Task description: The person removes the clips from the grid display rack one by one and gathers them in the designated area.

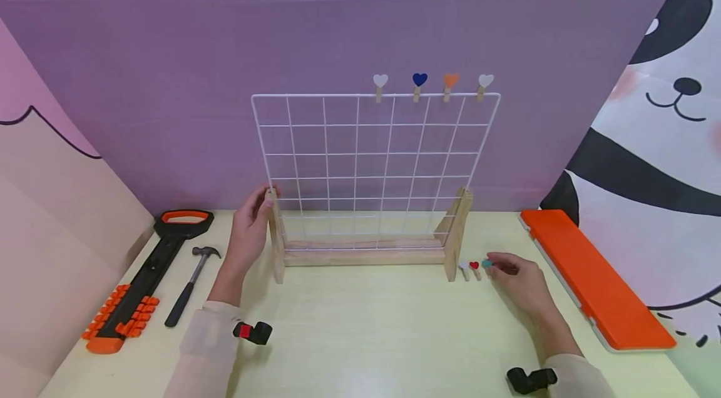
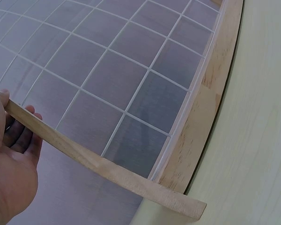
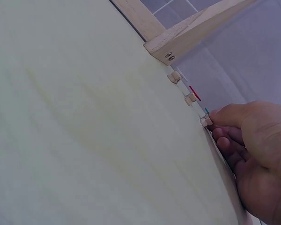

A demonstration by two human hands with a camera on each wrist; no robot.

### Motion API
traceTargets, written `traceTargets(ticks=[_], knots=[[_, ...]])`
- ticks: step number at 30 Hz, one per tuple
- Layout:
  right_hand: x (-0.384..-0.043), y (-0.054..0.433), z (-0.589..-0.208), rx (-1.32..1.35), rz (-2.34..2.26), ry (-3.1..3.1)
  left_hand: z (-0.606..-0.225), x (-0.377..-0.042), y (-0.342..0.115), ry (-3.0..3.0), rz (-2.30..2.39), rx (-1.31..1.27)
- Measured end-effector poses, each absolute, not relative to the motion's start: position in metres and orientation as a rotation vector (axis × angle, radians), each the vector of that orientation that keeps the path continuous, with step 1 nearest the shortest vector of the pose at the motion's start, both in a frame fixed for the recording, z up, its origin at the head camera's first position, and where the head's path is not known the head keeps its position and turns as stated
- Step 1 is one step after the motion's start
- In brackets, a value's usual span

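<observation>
A white wire grid [image 1: 356, 152] stands upright in a wooden stand [image 1: 366, 257]. My left hand [image 1: 250, 223] holds the top of the stand's left post [image 2: 93, 161], thumb on one side and fingers behind. Several heart clothespins sit along the grid's top wire, among them a blue one [image 1: 419, 80] and an orange one [image 1: 450, 81]. By the stand's right foot, a white heart clothespin [image 1: 464, 266] and a red heart clothespin [image 1: 475, 266] lie on the table. My right hand [image 1: 521, 282] pinches a teal heart clothespin [image 1: 487, 263] beside them, its fingertips low at the tabletop.
To the left lie a hammer [image 1: 192, 285] and a black tool with orange clips [image 1: 152, 273]. An orange case [image 1: 599, 282] is at the right on the pale table [image 1: 366, 329]. A purple cloth [image 1: 169, 72] hangs behind the stand.
</observation>
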State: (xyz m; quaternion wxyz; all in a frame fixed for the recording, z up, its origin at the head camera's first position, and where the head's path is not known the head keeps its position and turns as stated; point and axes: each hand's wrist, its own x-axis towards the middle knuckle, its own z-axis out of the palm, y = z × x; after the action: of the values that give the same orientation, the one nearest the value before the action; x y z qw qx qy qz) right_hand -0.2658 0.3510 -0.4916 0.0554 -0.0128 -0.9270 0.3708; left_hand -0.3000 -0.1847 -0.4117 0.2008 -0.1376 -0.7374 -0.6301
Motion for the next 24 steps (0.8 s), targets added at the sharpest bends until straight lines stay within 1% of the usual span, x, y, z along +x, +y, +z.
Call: traceTargets(ticks=[7, 12, 17, 24], knots=[[-0.264, 0.349, -0.491, -0.051, 1.125, -2.784, -0.411, -0.298, -0.186, -2.077, -1.752, -0.386], [-0.264, 0.350, -0.482, -0.072, 1.200, -2.718, -0.410, -0.299, -0.185, -2.068, -1.749, -0.391], [-0.261, 0.348, -0.457, -0.044, 1.331, -2.589, -0.409, -0.298, -0.184, -2.073, -1.760, -0.388], [-0.271, 0.335, -0.408, 0.117, 1.409, -2.404, -0.410, -0.297, -0.185, -2.093, -1.754, -0.369]])
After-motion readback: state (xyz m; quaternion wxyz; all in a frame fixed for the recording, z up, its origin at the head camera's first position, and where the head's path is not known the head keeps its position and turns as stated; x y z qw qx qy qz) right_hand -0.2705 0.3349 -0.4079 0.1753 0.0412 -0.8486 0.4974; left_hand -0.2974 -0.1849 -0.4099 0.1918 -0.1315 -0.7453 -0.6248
